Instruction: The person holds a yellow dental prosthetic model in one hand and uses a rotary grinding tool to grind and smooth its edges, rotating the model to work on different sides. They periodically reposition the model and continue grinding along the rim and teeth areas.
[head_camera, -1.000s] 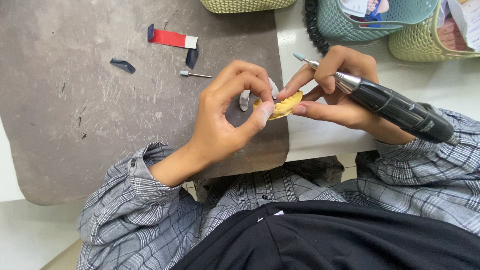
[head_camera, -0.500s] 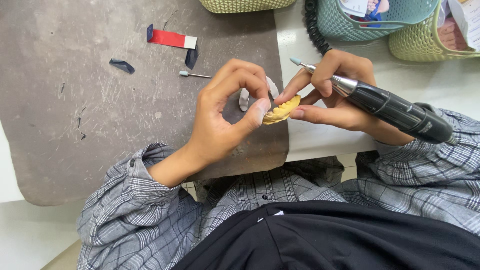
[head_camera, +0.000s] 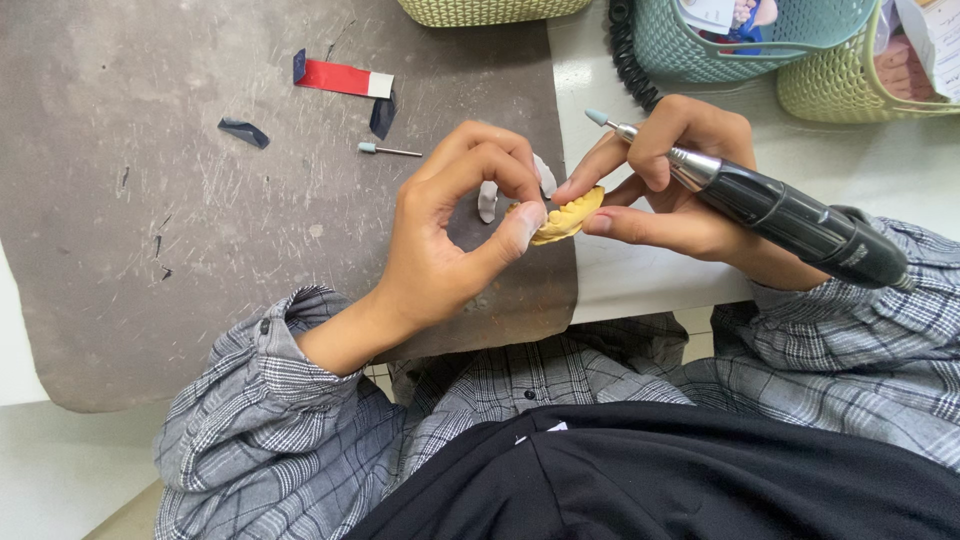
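Near the middle of the frame, just above the lower right corner of the grey mat (head_camera: 200, 250), a small yellow dental cast (head_camera: 566, 217) is held between both hands. Its long axis runs on a slant from lower left to upper right, the toothed edge turned upward and its right end pointing at the right hand. The left hand (head_camera: 455, 235) curls into a ring, thumb and forefinger pinched together on the left end of the cast, the other fingers bent loosely above it. The right hand (head_camera: 672, 180) touches the right end of the cast with its forefinger and lower fingers, and the same hand is clamped around a black and silver rotary handpiece (head_camera: 790, 220), held like a pen. That tool lies from lower right to upper left, its pale bur tip (head_camera: 597, 117) pointing to the upper left, above the cast and clear of it. On the mat in the upper left lie a red and white strip (head_camera: 343, 79), a loose bur (head_camera: 388, 150) and dark scraps (head_camera: 244, 132). Woven plastic baskets (head_camera: 760, 45) stand along the upper right edge.
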